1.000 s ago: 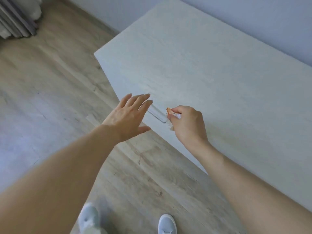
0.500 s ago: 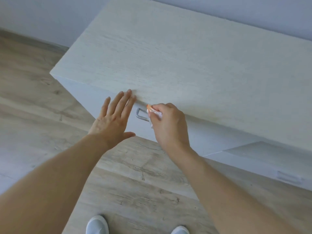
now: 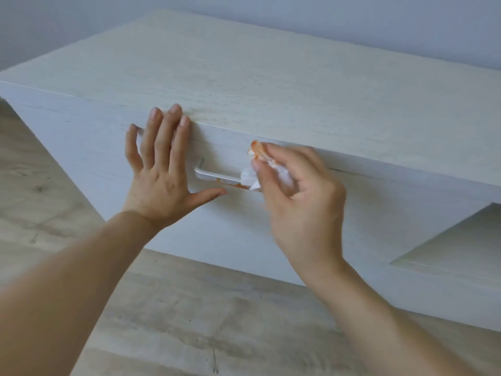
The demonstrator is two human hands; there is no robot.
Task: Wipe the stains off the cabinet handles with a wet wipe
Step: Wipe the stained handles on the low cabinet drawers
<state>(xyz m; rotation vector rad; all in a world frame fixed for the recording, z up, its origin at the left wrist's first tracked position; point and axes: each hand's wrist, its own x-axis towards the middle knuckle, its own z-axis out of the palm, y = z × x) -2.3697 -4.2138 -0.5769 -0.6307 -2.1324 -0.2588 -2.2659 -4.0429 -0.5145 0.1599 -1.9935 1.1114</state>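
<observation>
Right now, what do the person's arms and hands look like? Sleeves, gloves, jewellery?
Both forearms are bare with no sleeve in view. The left hand and right hand wear no gloves, rings, watch or wristband. Fingernails on the fingers look short and unpainted.

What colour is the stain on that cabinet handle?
Orange-red, smeared along the underside of the white bar-shaped cabinet handle near its right end; the head view, the only one, shows it.

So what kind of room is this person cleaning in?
Probably a room in a home, perhaps a bedroom or living room. A low whitewashed wood cabinet with a slim metal handle stands against a plain pale wall on a wood-plank floor.
</observation>
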